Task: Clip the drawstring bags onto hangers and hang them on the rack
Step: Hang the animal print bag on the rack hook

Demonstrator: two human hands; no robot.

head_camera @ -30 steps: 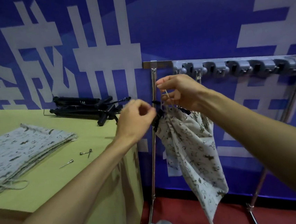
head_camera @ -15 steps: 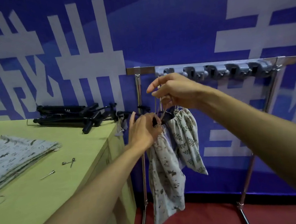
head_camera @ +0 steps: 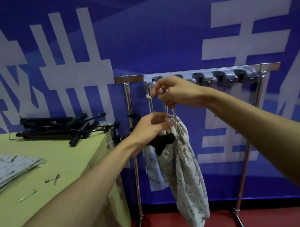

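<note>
A patterned white drawstring bag hangs in front of the metal rack, held by a black clip hanger. A second pale bag hangs behind it on the left. My right hand is just below the rack's grey hook bar and pinches the bag's drawstrings, pulling them upward. My left hand is at the bag's gathered top, fingers curled at the strings beside the hanger.
A yellow-green table stands on the left, close to the rack's left post. It carries a pile of black hangers, a stack of folded bags and loose metal pins. Red floor lies below the rack.
My right hand has lifted the drawstrings higher toward the hook bar. The patterned bag has swung to the front and hangs straighter. My left hand has moved up to the strings.
</note>
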